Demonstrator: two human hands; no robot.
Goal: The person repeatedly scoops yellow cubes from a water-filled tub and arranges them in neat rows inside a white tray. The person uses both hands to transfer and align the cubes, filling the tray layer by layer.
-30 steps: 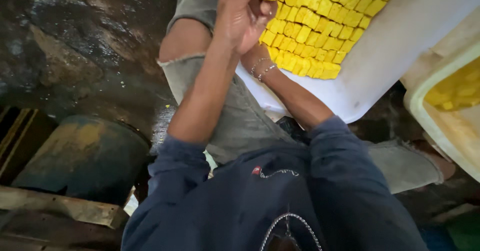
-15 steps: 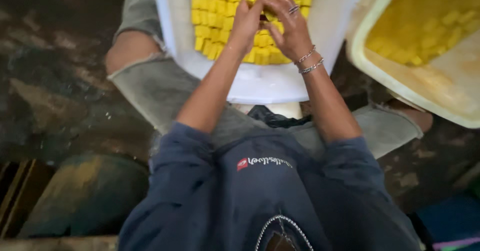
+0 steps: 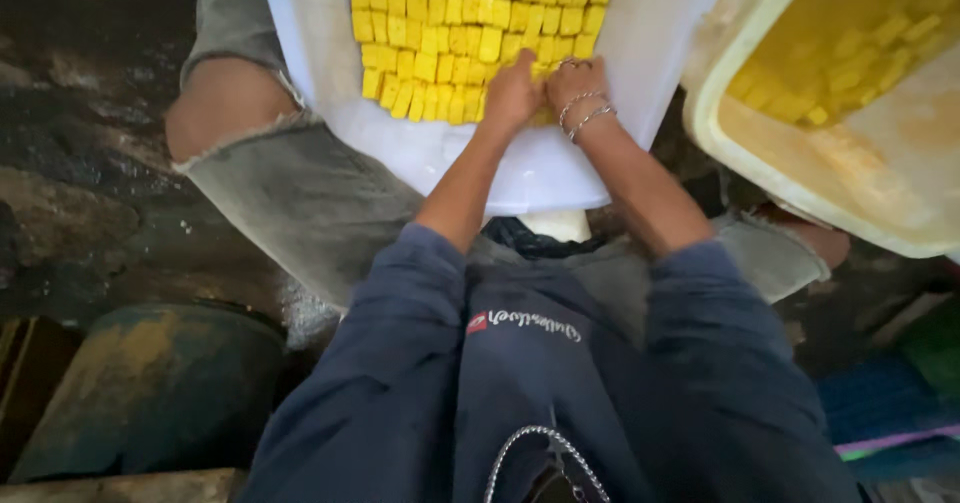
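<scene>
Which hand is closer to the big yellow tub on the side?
Right. The right hand lies on the yellow blocks nearer the tub; the left hand is beside it, farther away.

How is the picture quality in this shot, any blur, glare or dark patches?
Head view: daylight falls evenly on the white tray and yellow cubes, with no harsh glare; the floor at left is dim and murky; the tub at right looks soft and hazy; the left hand and right hand are fairly sharp; straight edges bow outward from the wide lens.

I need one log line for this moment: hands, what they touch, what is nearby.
left hand: on yellow cubes | right hand: on cubes | white tray: on lap | tub: at right
</scene>
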